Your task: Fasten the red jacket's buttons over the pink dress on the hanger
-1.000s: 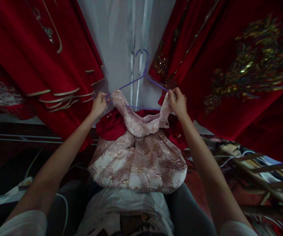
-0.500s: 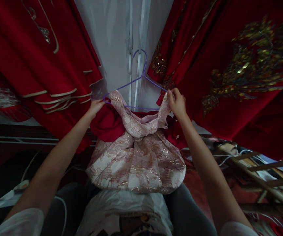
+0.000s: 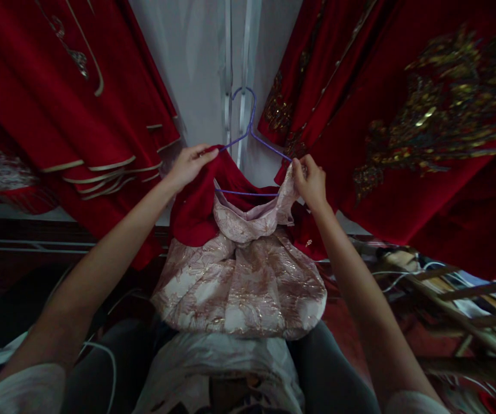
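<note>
Two bare hands at work on one purple wire hanger (image 3: 251, 128), hook upward, seen against a grey-white wall (image 3: 187, 52) with pale vertical strips. Left hand (image 3: 187, 167): fingers and thumb brought together on the edge of a red garment (image 3: 196, 213), at the hanger's left arm; I cannot tell whether the wire is caught in that grip too. Right hand (image 3: 314, 181): thumb and forefinger pinched on the strap of a pink dress (image 3: 248, 287) at the hanger's right end, no gap visible; remaining fingers curled. Dress hangs below the hanger, between the two forearms, its metallic-threaded skirt spread just above the wearer's white shirt (image 3: 217, 351). Red garment covers the dress's left shoulder and runs behind the neckline; small pale ornaments show on its right part. Lower bar of the hanger crosses the neck opening. Surroundings: red drapery with pale trim (image 3: 58, 86) at left; red cloth (image 3: 394, 213) bearing gold sequin work (image 3: 437, 109) at right; blurred wooden frame (image 3: 441, 313), lower right.
</note>
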Demonstrator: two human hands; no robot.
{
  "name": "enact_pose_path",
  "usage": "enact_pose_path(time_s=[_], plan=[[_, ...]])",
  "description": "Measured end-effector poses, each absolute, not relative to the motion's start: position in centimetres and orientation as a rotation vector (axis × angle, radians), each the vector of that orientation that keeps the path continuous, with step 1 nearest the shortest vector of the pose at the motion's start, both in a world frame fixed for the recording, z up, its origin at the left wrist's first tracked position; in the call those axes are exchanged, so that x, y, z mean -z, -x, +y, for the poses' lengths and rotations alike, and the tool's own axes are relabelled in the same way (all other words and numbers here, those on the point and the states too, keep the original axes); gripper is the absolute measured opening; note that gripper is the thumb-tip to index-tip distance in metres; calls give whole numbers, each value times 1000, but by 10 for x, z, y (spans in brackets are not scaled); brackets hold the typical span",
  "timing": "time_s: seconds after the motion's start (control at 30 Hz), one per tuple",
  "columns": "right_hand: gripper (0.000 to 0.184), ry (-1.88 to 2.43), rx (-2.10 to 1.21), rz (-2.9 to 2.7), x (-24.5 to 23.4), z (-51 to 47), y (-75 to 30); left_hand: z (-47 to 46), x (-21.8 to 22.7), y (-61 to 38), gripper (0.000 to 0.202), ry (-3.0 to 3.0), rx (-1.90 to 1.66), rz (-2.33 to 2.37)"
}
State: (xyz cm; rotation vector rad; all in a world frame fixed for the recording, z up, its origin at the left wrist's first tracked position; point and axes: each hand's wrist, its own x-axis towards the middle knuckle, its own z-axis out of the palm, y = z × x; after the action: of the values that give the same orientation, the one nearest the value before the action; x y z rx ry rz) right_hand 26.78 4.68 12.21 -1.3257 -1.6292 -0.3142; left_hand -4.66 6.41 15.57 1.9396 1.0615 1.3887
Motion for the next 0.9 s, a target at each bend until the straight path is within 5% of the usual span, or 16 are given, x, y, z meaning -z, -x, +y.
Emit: enact_pose_path(time_s=[0.33, 0.6, 0.9], plan=[[42, 1616, 15, -1633, -147, 59, -271, 81, -153, 59, 42, -2415, -991, 1169], [18, 1820, -1049, -2019, -182, 114, -289, 84, -139, 56, 38, -2339, -841, 1436], [39, 1920, -1001, -1789, -160, 117, -280, 82, -136, 49, 35, -2350, -932, 1528]])
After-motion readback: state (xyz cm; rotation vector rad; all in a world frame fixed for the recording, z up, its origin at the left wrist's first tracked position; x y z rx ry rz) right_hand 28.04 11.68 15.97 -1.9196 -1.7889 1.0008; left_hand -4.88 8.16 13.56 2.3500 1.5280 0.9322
